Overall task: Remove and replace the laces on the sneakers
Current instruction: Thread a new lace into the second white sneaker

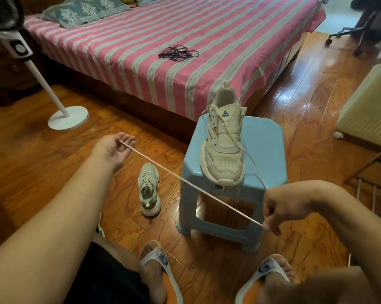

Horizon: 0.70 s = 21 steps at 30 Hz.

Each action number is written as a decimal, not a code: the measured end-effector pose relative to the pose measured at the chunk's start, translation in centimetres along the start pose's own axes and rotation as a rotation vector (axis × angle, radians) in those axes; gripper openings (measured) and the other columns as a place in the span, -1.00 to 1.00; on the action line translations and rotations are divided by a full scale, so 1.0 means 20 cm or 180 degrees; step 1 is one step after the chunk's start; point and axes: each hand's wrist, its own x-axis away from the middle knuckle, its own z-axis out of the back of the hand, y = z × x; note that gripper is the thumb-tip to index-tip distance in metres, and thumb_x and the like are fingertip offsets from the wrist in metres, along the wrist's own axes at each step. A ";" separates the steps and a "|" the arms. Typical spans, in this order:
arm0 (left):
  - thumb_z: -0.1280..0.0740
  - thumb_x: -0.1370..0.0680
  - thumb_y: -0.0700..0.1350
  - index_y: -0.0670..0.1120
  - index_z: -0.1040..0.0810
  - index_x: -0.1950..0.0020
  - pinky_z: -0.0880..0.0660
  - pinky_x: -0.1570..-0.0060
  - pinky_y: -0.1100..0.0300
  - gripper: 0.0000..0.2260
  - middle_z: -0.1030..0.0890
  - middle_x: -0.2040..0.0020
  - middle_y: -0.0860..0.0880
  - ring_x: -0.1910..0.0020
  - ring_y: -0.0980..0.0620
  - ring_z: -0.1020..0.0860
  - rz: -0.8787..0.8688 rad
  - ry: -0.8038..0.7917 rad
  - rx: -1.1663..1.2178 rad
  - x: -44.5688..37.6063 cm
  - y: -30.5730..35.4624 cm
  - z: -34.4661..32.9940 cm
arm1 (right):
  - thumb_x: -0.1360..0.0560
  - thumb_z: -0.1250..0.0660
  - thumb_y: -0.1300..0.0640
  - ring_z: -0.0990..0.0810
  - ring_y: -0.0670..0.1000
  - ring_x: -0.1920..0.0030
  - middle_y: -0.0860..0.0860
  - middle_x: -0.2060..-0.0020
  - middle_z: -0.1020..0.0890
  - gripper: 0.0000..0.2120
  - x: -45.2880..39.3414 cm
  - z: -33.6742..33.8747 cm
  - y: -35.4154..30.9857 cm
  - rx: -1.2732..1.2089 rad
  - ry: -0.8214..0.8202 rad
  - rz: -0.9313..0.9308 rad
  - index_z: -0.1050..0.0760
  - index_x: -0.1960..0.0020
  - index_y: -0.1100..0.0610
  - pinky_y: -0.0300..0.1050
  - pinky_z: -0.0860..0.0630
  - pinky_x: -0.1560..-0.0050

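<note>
A person seated before a blue plastic stool [262, 137] draws a pale lace [185, 182] out of the cream sneaker [223, 150] standing on it, toe toward the camera, while the second sneaker [149, 189], laces in place, lies on the wood floor just left of the stool. The lace runs taut between both hands: the left hand [112, 150], palm up with fingers loosely curled, holds its far end at the fingertips, and the right hand [281, 209], fingers bent tight, pinches it between thumb and forefinger; another strand runs from the right hand up to the shoe's lower eyelets. The step appears to be unthreading, with the upper eyelets seemingly slack and the lower ones yet to clear. Done well, it likely calls for pulling along the line of each eyelet, one crossing at a time, and steadying the shoe so it does not slide off the stool. A bundle of dark laces [178, 54], seemingly the replacements, waits on the pink striped bed [141, 62]
</note>
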 end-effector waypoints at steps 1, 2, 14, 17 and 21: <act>-0.13 -0.72 -0.23 -0.20 -0.51 -0.17 -0.64 0.10 0.21 -0.82 -0.60 -0.08 -0.15 0.00 -0.01 -0.65 0.0014 0.0096 0.0233 -0.01 0.01 -0.01 | -0.57 -0.35 -0.10 -0.53 -0.16 0.19 -0.15 0.24 -0.62 -0.77 -0.02 -0.01 -0.03 0.0126 -0.0120 -0.0015 -0.70 0.13 -0.02 -0.20 -0.43 0.11; -0.14 -0.72 -0.22 -0.19 -0.53 -0.16 -0.61 0.21 0.27 -0.82 -0.59 -0.04 -0.13 0.10 0.04 -0.63 -0.0013 0.0180 0.0301 -0.01 0.01 -0.02 | -0.57 -0.36 -0.06 -0.56 -0.15 0.14 -0.12 0.16 -0.66 -0.79 -0.05 -0.05 -0.05 0.0282 -0.0295 -0.0045 -0.71 0.03 0.02 -0.20 -0.47 0.08; -0.25 -0.69 -0.20 -0.16 -0.53 -0.19 -0.30 0.53 0.26 -0.88 -0.67 0.16 -0.09 0.47 0.08 -0.42 -0.0239 -0.2062 -0.2932 0.49 -0.25 -0.35 | -0.61 -0.31 -0.03 -0.61 -0.16 0.26 -0.05 0.23 -0.69 -0.80 -0.02 0.18 -0.09 -0.1538 0.2009 0.0688 -0.67 0.06 0.01 -0.26 -0.53 0.18; -0.35 -0.65 -0.02 -0.09 -0.64 0.02 -0.27 0.51 0.29 -0.83 -0.52 0.39 0.09 0.50 0.17 -0.36 -0.0703 -0.1819 -0.3337 0.52 -0.34 -0.42 | -0.60 -0.34 0.08 -0.54 -0.18 0.35 -0.09 0.32 -0.64 -0.83 -0.10 0.26 -0.09 -0.1924 0.3364 0.0586 -0.66 0.11 0.06 -0.20 -0.47 0.22; -0.46 -0.57 0.03 -0.05 -0.68 0.11 -0.35 0.36 0.24 -0.83 -0.54 0.36 0.15 0.39 0.21 -0.43 -0.1073 -0.1614 -0.3177 0.50 -0.39 -0.49 | -0.61 -0.32 0.09 -0.54 -0.13 0.10 -0.09 0.02 -0.68 -0.81 -0.27 0.31 -0.10 -0.1379 0.3716 0.0347 -0.67 -0.16 0.01 -0.17 -0.46 0.00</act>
